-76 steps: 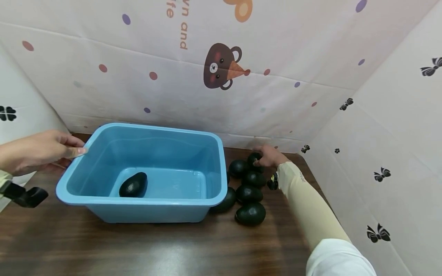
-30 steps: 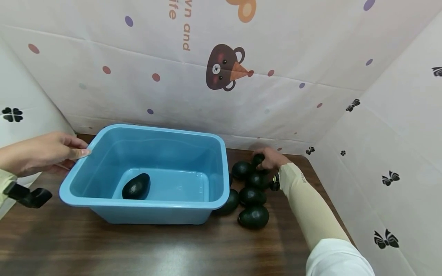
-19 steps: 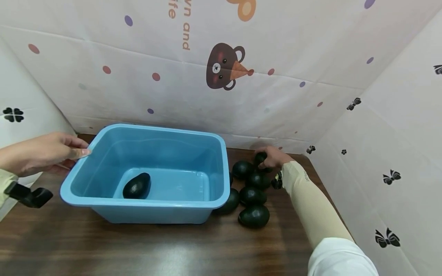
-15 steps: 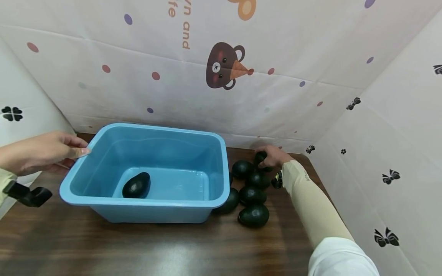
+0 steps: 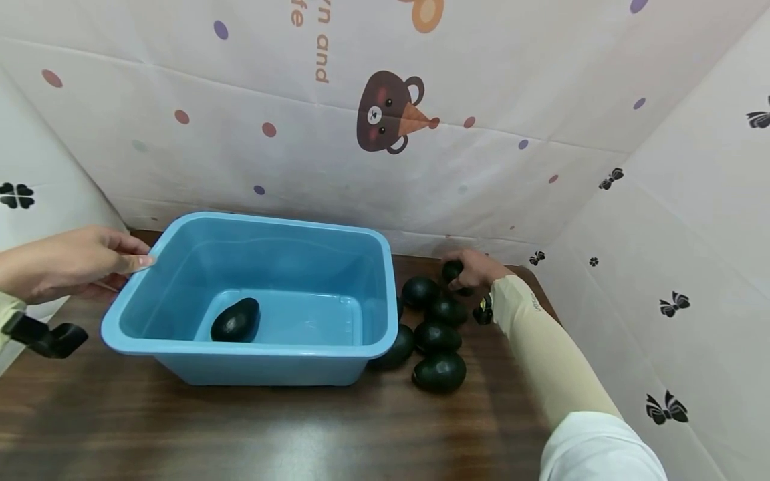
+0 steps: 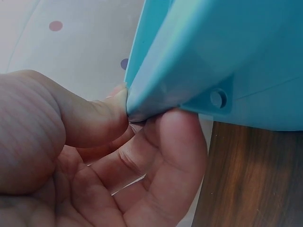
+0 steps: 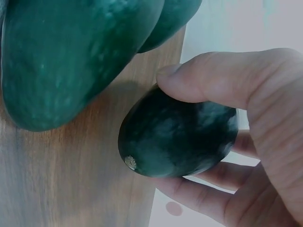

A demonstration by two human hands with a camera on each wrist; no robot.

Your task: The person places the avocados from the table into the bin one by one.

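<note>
Right hand: the right hand [image 5: 471, 269] is curled, with the thumb on one side and fingers on the other; it has hold of one dark green, shiny, egg-shaped avocado [image 7: 177, 135] with a small pale stem spot; I cannot tell if this avocado touches the table.
Left hand: the left hand [image 5: 90, 262] pinches the left rim of a big light blue plastic tub [image 5: 252, 349]; the thumb presses the rim's edge, and a bent finger is under it.
Avocado pile: more dark green, smooth avocados [image 5: 438, 337] lie close together just right of the tub; the held one is at the back of the pile.
Blue tub: it is on the brown wooden table [image 5: 289, 434]; one dark green, pear-shaped avocado [image 5: 234, 322] lies inside, left of the middle.
Back wall: a white sheet [image 5: 313, 167] with coloured dots and a brown bear face [image 5: 383, 112] in an orange hat.
</note>
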